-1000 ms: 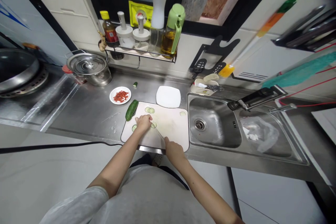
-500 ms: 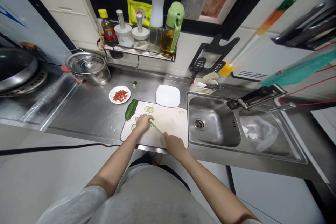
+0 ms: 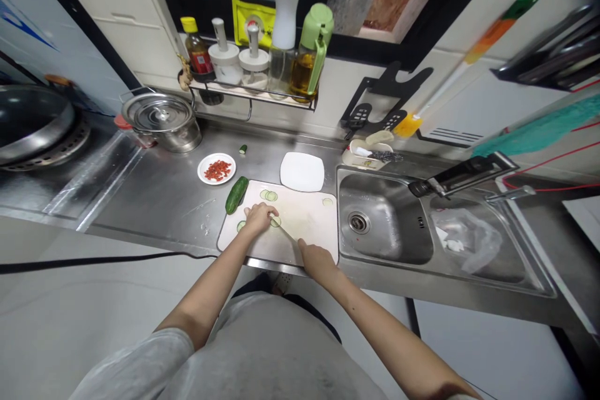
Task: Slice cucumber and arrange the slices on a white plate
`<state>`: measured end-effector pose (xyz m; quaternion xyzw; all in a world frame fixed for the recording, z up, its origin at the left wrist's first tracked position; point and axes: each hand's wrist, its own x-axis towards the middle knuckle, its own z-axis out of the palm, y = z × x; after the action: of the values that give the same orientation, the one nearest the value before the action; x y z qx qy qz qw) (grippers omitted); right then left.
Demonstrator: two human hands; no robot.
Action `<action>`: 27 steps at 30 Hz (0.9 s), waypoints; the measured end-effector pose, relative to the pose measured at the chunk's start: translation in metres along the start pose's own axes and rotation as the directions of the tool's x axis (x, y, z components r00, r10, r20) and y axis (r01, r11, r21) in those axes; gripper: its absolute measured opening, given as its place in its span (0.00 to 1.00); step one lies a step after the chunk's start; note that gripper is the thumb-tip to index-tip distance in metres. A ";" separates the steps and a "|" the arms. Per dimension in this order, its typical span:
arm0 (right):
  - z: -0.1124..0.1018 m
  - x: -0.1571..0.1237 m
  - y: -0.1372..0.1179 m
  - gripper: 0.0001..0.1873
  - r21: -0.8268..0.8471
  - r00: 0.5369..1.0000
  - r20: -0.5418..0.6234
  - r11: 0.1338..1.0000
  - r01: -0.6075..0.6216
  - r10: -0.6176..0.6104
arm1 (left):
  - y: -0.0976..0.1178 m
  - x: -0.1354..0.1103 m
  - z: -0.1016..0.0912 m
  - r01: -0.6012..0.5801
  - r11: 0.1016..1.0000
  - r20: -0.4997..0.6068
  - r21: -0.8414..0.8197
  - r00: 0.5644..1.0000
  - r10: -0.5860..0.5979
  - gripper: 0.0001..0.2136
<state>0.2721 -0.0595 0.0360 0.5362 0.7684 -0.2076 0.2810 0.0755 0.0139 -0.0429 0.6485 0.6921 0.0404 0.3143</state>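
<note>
My left hand [image 3: 259, 219] rests on the white cutting board [image 3: 309, 206] with its fingers bent. Its thumb and fingertips are at a thin cucumber slice [image 3: 276, 222], which they partly cover. In my right hand [image 3: 319, 260] is the handle of a knife [image 3: 287, 232]. The blade points up and left, its tip at the slice beside my left fingertips. Behind the left hand lie overlapping cucumber slices [image 3: 269, 195]. Another slice [image 3: 240, 225] shows by the left wrist, and one more [image 3: 327, 202] sits at the board's far right corner. A cucumber [image 3: 237, 195] leans along the board's left edge.
Behind the board stand a white plate [image 3: 302, 171], a small plate of chopped red pieces [image 3: 206, 177] and a cucumber end [image 3: 242, 149]. The sink [image 3: 384, 244] is on the right, a lidded pot [image 3: 185, 137] at the back left. Overhead hangs a spice rack [image 3: 262, 95].
The whole view has shifted slightly, so everything sits a little further right. My right hand and the knife handle have moved slightly right, with more blade showing. My left hand keeps its place on the board.
</note>
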 end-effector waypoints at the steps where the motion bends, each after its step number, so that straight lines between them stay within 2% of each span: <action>1: 0.002 0.000 0.001 0.20 0.006 1.000 0.004 1.000 0.004 -0.004 | 0.000 0.000 0.000 0.002 1.000 -0.001 0.000 1.000 -0.002 0.15; 12: 0.018 -0.007 0.015 0.22 0.067 1.000 0.016 0.998 0.006 -0.007 | 0.004 -0.004 -0.003 0.023 1.000 0.023 0.010 0.999 -0.024 0.16; 19: 0.022 -0.022 0.027 0.26 0.129 0.998 0.069 0.992 -0.016 0.007 | 0.012 -0.017 0.002 0.090 0.991 -0.100 0.099 0.992 -0.080 0.10; 23: 0.028 -0.028 0.036 0.20 0.183 0.997 0.073 0.983 -0.032 0.019 | 0.021 -0.022 0.006 0.084 0.991 -0.112 0.107 0.991 -0.072 0.07; 27: 0.034 -0.030 0.041 0.15 0.278 0.999 0.036 0.960 -0.023 0.014 | 0.026 -0.023 0.005 0.107 0.992 -0.077 0.062 0.992 -0.102 0.06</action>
<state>0.3261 -0.0879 0.0292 0.5739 0.7218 -0.3197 0.2178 0.0996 -0.0050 -0.0266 0.6196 0.7371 0.0249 0.2685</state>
